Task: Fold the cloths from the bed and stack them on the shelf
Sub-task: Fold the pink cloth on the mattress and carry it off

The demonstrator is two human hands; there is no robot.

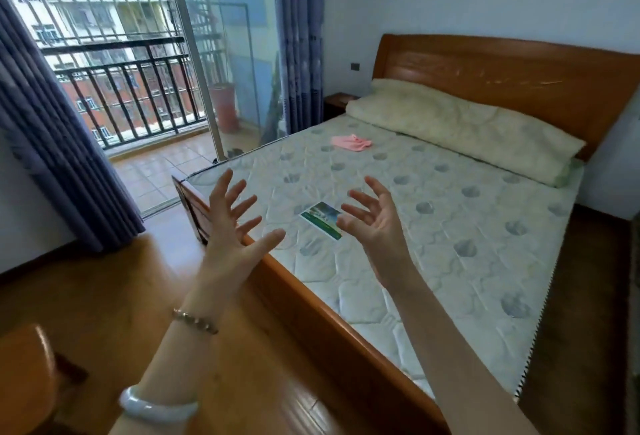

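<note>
A small pink cloth point(351, 142) lies crumpled on the bare quilted mattress point(450, 244), toward the far left side near the long pale pillow point(460, 126). My left hand point(232, 223) is raised in front of me over the bed's foot corner, fingers spread wide, holding nothing. My right hand point(375, 218) is lifted beside it, palm turned inward, fingers loosely spread and empty. Both hands are well short of the pink cloth. No shelf is in view.
A green label patch point(320, 219) sits on the mattress between my hands. The wooden bed frame point(329, 323) runs along the near side, headboard point(502, 70) at the back. A glass balcony door point(194, 63) and blue curtains stand left; a wooden chair point(24, 375) at bottom left.
</note>
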